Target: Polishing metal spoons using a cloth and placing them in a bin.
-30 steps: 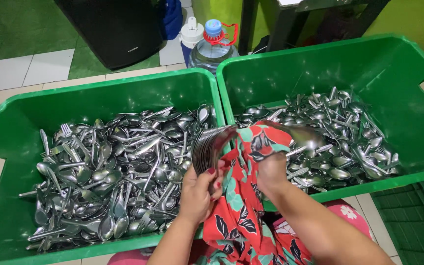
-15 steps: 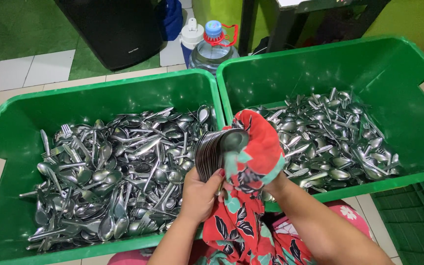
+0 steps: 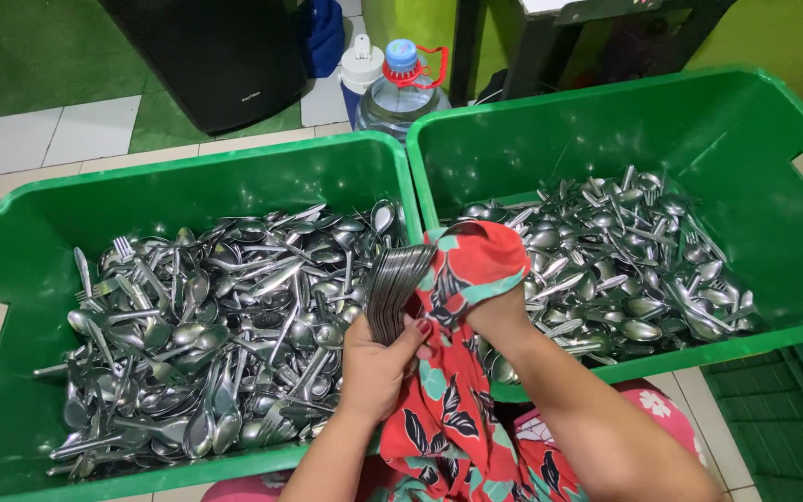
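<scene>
My left hand grips a fanned stack of metal spoons by their handles, held above the wall between two green crates. My right hand is wrapped in a red floral cloth and presses that cloth against the spoon bowls; its fingers are hidden under the fabric. The cloth hangs down between my forearms to my lap.
The left green crate holds a heap of spoons and forks. The right green crate holds another pile of cutlery. Behind them stand a large water bottle, a black bin and a dark table leg.
My right hand held a single spoon in the cloth over the right crate; it has let that go and moved left, bringing the cloth over the spoons in my left hand.
</scene>
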